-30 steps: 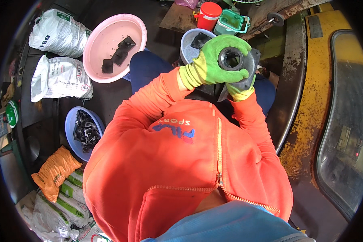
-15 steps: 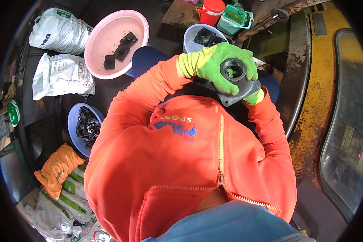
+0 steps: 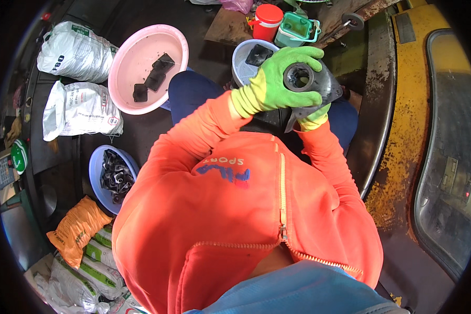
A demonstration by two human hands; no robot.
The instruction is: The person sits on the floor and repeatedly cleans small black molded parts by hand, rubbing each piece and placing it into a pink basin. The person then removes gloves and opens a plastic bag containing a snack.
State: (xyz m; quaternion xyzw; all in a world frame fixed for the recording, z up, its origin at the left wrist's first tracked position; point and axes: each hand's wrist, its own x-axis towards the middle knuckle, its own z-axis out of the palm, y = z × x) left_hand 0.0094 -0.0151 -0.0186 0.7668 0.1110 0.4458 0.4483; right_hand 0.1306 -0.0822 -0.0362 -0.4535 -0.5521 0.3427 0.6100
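In front of my chest I hold a black square-flanged part (image 3: 327,89) with a round, hollow collar. My left hand (image 3: 277,78), in a green and yellow glove, has its fingers and thumb wrapped around the collar. Beneath the square plate is my right hand (image 3: 315,119), gloved the same way, holding the part from below; its fingers are mostly hidden. The plate is tilted, with one corner pointing right. Just beyond my left hand, a pale blue basin (image 3: 240,57) contains a black square piece (image 3: 258,55).
A pink basin (image 3: 118,68) with several black pieces stands at the far left. Nearer, a blue basin (image 3: 95,180) holds many black parts. White sacks (image 3: 81,110) and an orange bag (image 3: 78,227) line the left. A rusty yellow machine panel (image 3: 397,172) rises on the right.
The black part has turned and tilted in my hands, its plate swinging up toward the right. My left fingers have spread further around the collar. The whole view has shifted slightly.
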